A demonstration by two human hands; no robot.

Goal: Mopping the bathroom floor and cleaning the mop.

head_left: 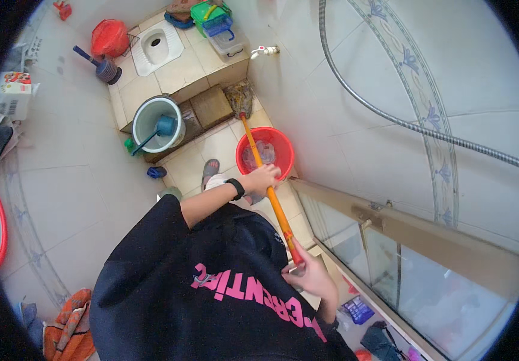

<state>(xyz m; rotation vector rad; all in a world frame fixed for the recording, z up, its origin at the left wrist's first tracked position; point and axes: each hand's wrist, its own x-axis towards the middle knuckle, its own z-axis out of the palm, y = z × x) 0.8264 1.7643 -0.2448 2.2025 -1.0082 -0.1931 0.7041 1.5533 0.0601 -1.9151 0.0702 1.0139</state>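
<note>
Seen at far left, well apart from the red bucket [280, 138]: a round red-rimmed thing [0, 222], cut off by the dark edge of the view. Lying left of the bucket and lower in view: a crumpled orange cloth [70, 322]. Standing left of the bucket and beyond it: a dark blue brush [108, 72] in its holder, just beside a red bundle [109, 37]. Set into the tiled step [178, 72], beyond the bucket and to its left: a white squat toilet [172, 37]. Placed left of the bucket, by the step: a white pail [141, 117] with a teal dipper [165, 124] inside. Planted just left of the bucket: a sandalled foot [210, 171]. Slanting across the bucket: an orange-handled mop [278, 210], with grey-brown head just beyond the bucket and slightly left, near the step's corner. Closed around the handle, over the bucket's near rim in view: the left grip [263, 178], with a black band [234, 189] at the wrist. Wrapped about the handle's lower end, nearer the body and right of the bucket: the right grip [312, 274]. Fixed well right of the bucket: a framed glass door [386, 224] and a metal hose [482, 146].
</note>
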